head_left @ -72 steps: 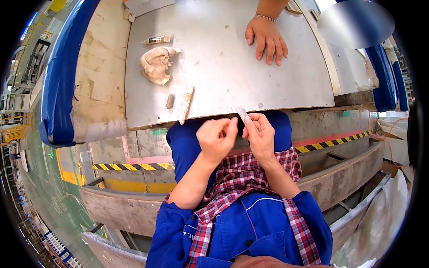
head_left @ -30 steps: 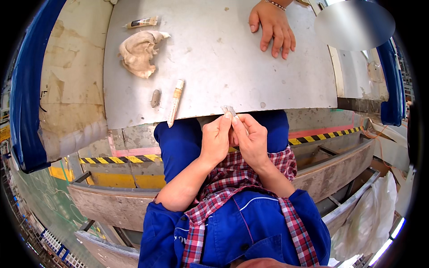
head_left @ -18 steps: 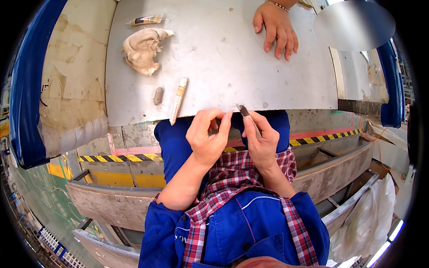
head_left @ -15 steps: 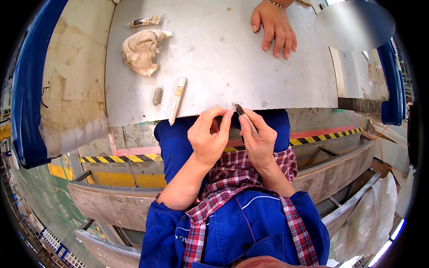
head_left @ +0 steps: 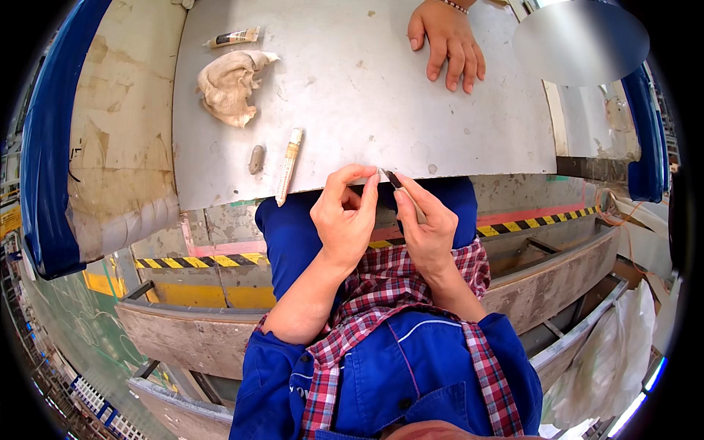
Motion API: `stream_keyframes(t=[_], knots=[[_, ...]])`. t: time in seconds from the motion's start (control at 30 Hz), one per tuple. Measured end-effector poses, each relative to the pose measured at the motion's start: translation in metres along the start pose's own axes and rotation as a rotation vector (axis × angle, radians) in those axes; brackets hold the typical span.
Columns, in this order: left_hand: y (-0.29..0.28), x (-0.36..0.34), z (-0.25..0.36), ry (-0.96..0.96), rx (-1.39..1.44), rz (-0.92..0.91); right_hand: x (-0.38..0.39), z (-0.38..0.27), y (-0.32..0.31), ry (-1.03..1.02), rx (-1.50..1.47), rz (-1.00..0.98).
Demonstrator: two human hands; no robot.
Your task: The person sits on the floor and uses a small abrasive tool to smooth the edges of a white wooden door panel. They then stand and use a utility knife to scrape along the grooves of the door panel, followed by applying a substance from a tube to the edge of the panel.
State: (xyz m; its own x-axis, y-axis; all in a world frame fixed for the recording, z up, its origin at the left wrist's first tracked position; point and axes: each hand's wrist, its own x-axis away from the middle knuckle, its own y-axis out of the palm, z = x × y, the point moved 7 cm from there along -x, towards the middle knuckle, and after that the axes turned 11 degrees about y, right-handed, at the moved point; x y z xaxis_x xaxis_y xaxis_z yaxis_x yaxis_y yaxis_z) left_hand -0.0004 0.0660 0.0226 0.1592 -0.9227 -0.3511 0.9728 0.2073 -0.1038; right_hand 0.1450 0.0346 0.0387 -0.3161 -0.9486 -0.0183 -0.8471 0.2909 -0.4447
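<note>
Over the near edge of the metal table, my right hand (head_left: 425,224) grips a slim pen-like tool (head_left: 394,180) with a dark front end and a pale body. Its tip points up and left, against the fingertips of my left hand (head_left: 343,216). Thumb and forefinger of that hand are pinched together at the tip; whatever lies between them is too small to make out. Left of my hands, a white marker pen (head_left: 289,167) lies on the table, its lower end at the edge. Beside it sits a small grey lump (head_left: 256,159).
A crumpled beige cloth (head_left: 229,89) and a small tube (head_left: 235,37) lie at the far left of the grey table (head_left: 345,95). Another person's hand (head_left: 451,48) rests flat at the far right. Wooden benches (head_left: 191,341) stand at both sides of me.
My left fingertips have come slightly closer to the tool's tip, and the small gap between them has closed. The other person's hand stays flat on the table.
</note>
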Motion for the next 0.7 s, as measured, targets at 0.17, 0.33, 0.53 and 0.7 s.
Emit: stream_keyframes(t=[0.17, 0.33, 0.53, 0.7], knots=[[0.0, -0.002, 0.007, 0.095, -0.066, 0.015, -0.001, -0.008, -0.006, -0.105, 0.114, -0.033], [0.002, -0.002, 0.012, 0.178, -0.157, -0.041, -0.003, -0.008, -0.01, -0.122, 0.075, -0.032], [0.001, -0.004, 0.012, 0.172, -0.154, -0.044, -0.002, -0.011, -0.01, -0.171, 0.181, -0.019], [0.0, -0.004, 0.011, 0.15, -0.149, -0.051, -0.001, -0.009, -0.007, -0.189, 0.187, -0.004]])
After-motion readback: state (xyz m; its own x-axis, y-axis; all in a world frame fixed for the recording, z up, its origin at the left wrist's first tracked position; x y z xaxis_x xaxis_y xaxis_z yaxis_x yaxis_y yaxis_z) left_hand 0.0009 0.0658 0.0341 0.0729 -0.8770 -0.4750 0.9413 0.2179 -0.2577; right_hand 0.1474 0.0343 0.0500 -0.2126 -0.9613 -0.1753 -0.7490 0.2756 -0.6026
